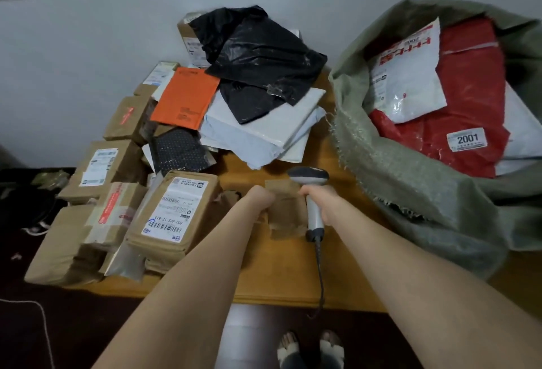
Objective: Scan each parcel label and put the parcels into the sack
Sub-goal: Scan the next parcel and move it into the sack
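Observation:
My left hand (261,197) grips the left edge of a small brown paper parcel (286,213) held just above the wooden table (264,277). My right hand (318,197) holds a grey handheld scanner (311,180), its head over the top of that parcel and its cable hanging down past the table edge. The green woven sack (410,175) lies open at the right with a red bag (475,98) and a white-and-red mailer (406,75) inside. No label shows on the held parcel's visible side.
Several brown boxes, one with a barcode label (173,210), are piled at the left of the table. Behind them lie an orange mailer (184,98), black plastic bags (258,66) and white mailers (264,131). A wall stands behind; dark floor and my sandalled feet (311,348) show below.

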`<state>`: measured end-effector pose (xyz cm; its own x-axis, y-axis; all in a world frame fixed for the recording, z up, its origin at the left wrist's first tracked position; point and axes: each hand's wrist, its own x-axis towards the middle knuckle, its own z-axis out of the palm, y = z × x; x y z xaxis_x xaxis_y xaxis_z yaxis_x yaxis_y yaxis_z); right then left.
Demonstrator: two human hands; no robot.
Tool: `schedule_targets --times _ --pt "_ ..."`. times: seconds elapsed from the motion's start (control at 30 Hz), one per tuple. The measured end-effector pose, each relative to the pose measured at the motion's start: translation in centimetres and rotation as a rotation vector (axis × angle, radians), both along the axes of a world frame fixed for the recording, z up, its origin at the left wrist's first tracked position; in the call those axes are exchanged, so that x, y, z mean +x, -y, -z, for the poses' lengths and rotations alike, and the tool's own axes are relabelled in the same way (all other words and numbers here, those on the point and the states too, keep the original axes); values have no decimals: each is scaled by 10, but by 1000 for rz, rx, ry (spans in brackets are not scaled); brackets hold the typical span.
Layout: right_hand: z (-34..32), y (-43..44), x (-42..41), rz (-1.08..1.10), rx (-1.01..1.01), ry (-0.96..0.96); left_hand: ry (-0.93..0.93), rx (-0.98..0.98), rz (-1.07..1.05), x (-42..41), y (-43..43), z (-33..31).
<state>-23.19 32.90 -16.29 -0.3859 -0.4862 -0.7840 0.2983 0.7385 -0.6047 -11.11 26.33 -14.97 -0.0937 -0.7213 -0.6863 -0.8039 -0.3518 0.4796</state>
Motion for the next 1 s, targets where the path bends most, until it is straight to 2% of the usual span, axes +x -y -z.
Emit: schedule_targets --times 0.2,0.3,0.47,0.57,0.8,1.0 --pt "-5 -2 -13 92 -26 29 -272 -29 -236 -2 3 -14" --pt "-12 0 -21 124 -70 25 -404 68 -267 -3 4 -32" --pt "-27 7 -31 116 -163 50 -303 117 -115 -3 9 -61" --pt "-42 14 -35 122 -246 81 -325 138 -126 -3 18 -87" --pt "-107 18 -40 256 -390 162 -453 -190 -41 -4 34 -128" --pt "-126 30 -38 270 -327 265 -675 -358 170 -4 62 -142"
